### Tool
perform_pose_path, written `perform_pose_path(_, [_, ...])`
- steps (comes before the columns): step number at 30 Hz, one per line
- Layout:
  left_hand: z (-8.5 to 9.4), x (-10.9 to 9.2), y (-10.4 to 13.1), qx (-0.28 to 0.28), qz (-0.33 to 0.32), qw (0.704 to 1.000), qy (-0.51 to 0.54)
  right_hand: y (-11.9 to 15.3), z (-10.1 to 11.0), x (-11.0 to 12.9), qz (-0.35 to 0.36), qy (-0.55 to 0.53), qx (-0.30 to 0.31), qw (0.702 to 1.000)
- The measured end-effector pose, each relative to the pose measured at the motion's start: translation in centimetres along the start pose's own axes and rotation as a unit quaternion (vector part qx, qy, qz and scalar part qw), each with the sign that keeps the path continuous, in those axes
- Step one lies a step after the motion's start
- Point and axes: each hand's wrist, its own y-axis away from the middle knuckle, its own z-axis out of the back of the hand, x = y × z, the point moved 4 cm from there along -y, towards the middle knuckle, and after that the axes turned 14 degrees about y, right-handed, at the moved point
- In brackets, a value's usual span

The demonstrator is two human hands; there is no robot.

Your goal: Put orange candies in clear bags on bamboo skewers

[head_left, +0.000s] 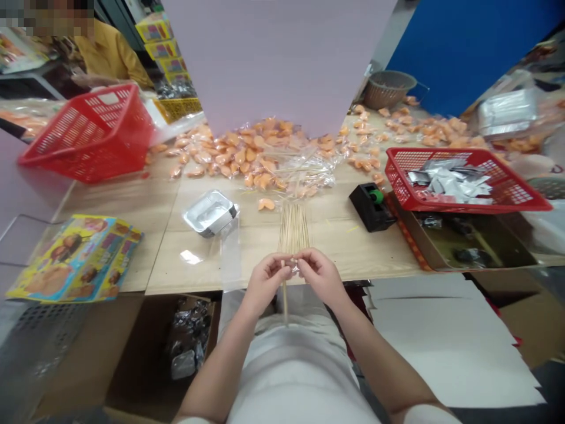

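Both hands, left hand and right hand, pinch one skewer with fingers pressed together, near the skewer bundle on the tabletop.

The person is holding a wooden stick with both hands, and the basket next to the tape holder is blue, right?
Not quite. The basket beside the tape holder is red, not blue, as the head view shows. Both hands, left and right, do hold the wooden stick.
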Motion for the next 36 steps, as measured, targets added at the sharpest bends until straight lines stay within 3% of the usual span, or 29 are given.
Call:
perform_pose_path(4, [-0.2,-0.2,-0.6,0.001,0.002,1.0,-0.001,-0.4,0.5,0.6,0.053,0.004,0.016,0.998])
perform_pose_path(10, [-0.7,-0.3,-0.5,0.082,0.05,0.995,-0.021,-0.6,2.0,1.9,0.154,0.074,0.032,0.985])
perform_pose_path(13, [-0.2,0.3,-0.4,0.075,0.071,0.994,-0.025,-0.6,2.5,2.1,0.188,0.104,0.032,0.976])
perform_pose_path(24, [-0.6,0.8,-0.7,0.071,0.09,0.993,0.017,0.0,2.6,1.5,0.197,0.146,-0.027,0.969])
perform_pose_path(31, [-0.6,0.3,-0.4,0.098,0.115,0.987,0.053,0.2,2.6,1.6,0.209,0.177,-0.035,0.961])
perform_pose_path(36, [-0.9,-0.1,-0.6,0.054,0.089,0.994,-0.017,0.7,2.5,1.4,0.214,0.193,-0.031,0.957])
